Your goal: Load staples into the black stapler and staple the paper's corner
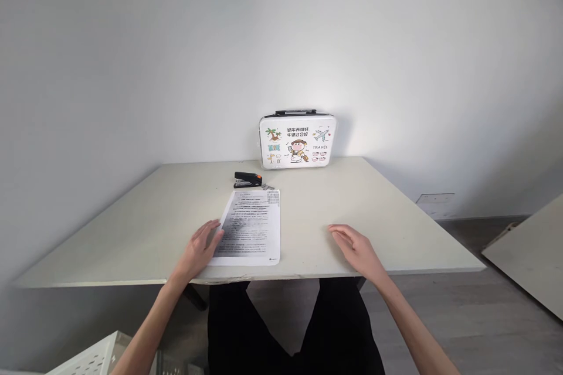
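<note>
A printed sheet of paper [250, 225] lies flat near the front of the table, and whether more sheets lie under it I cannot tell. My left hand [200, 249] rests at its left edge, thumb on the paper and fingers spread. To the right, apart from the sheet, my right hand [354, 246] is on or just over the tabletop, its fingers loosely bent and together with nothing visible in them. Just beyond the paper's top edge sits a black stapler [247, 180] with an orange part. Beside it are small grey strips of staples [268, 187].
A white carry case [299, 142] with cartoon prints and a black handle stands upright against the wall at the back of the table [387, 205]. A white perforated basket [90, 357] is on the lower left. Another pale surface [534, 246] stands at the right.
</note>
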`<control>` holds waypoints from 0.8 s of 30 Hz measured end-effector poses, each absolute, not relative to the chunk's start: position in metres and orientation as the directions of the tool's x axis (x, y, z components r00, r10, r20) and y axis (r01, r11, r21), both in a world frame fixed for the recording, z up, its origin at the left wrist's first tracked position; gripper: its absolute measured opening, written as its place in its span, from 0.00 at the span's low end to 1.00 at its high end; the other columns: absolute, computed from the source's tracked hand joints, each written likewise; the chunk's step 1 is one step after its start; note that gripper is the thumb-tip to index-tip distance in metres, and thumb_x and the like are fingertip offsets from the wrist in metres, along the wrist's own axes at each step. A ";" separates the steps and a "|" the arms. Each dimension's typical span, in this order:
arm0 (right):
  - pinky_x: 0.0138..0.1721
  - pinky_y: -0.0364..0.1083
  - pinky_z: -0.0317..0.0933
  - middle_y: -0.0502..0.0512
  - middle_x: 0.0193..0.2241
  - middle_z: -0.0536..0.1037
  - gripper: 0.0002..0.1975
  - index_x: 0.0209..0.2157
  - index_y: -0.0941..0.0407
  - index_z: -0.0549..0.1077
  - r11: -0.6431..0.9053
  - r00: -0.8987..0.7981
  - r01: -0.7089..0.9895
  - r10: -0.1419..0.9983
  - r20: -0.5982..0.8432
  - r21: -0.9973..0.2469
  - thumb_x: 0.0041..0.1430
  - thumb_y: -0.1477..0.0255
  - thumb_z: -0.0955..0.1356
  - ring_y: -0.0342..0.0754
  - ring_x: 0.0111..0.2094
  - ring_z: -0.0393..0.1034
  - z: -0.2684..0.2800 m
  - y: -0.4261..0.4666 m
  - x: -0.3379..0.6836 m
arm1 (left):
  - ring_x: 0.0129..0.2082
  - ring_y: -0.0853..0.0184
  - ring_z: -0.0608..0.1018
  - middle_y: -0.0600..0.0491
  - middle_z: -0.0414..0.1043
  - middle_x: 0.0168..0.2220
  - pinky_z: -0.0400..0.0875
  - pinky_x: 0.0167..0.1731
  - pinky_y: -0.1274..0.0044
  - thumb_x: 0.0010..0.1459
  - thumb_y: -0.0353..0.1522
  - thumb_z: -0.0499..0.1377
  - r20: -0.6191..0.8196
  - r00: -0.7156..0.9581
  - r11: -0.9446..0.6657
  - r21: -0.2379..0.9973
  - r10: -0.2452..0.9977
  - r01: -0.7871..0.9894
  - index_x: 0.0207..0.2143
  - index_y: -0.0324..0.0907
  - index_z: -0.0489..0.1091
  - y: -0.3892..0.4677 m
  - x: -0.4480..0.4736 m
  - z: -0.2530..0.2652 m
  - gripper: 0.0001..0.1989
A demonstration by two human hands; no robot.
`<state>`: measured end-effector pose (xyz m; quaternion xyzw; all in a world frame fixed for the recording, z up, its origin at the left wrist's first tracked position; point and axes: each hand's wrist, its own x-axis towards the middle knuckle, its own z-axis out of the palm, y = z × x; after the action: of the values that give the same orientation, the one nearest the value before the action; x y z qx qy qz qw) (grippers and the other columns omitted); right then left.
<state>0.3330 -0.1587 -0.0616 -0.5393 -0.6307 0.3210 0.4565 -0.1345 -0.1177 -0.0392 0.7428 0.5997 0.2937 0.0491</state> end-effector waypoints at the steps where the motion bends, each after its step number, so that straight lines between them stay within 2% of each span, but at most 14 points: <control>1: 0.56 0.57 0.72 0.59 0.58 0.80 0.20 0.49 0.47 0.80 0.192 0.018 0.373 0.977 0.213 -0.908 0.68 0.50 0.66 0.61 0.62 0.73 -0.061 -0.158 0.333 | 0.65 0.52 0.73 0.43 0.74 0.63 0.65 0.67 0.57 0.71 0.56 0.48 0.378 0.106 -0.276 0.430 0.920 0.859 0.59 0.42 0.73 -0.117 -0.134 -0.040 0.32; 7: 0.61 0.57 0.68 0.59 0.55 0.82 0.22 0.46 0.48 0.81 0.147 0.061 0.328 0.982 0.176 -0.933 0.66 0.48 0.67 0.60 0.59 0.75 -0.057 -0.159 0.335 | 0.66 0.52 0.72 0.43 0.73 0.64 0.63 0.68 0.57 0.72 0.54 0.48 0.366 0.107 -0.275 0.446 0.925 0.852 0.60 0.42 0.72 -0.118 -0.134 -0.040 0.31; 24: 0.59 0.56 0.69 0.61 0.51 0.84 0.24 0.42 0.49 0.82 0.141 0.053 0.308 0.985 0.165 -0.941 0.64 0.45 0.66 0.62 0.56 0.78 -0.056 -0.158 0.333 | 0.67 0.54 0.71 0.46 0.74 0.62 0.64 0.68 0.58 0.74 0.52 0.45 0.391 0.198 -0.351 0.370 0.899 0.860 0.59 0.45 0.73 -0.118 -0.137 -0.042 0.29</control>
<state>0.3331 -0.1579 -0.0559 -0.5496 -0.5882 0.3572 0.4736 -0.1374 -0.1177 -0.0416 0.7733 0.5687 0.2781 0.0344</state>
